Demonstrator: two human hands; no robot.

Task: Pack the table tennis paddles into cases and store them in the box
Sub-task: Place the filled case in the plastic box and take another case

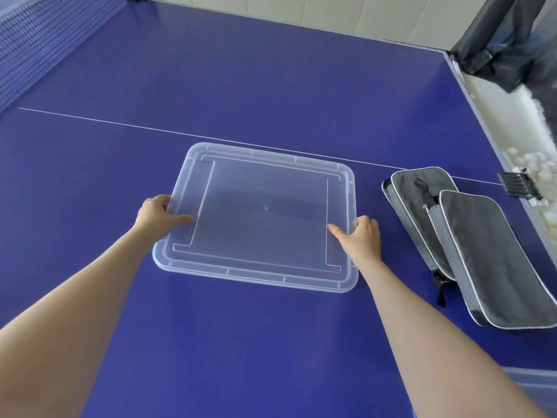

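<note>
A clear plastic box with its lid [259,212] on stands in the middle of the blue table tennis table [271,79]. My left hand [158,214] grips the lid's left edge, thumb on top. My right hand [360,236] grips the lid's right edge the same way. Two grey paddle cases with white piping lie to the right: one [419,194] partly under the other [494,260], which lies on top and nearer. No paddle shows in the open.
The net [33,46] runs along the far left. Past the table's right edge sits a white trough with several white balls [530,170], a black clamp [517,184] and dark fabric [509,40] hanging above.
</note>
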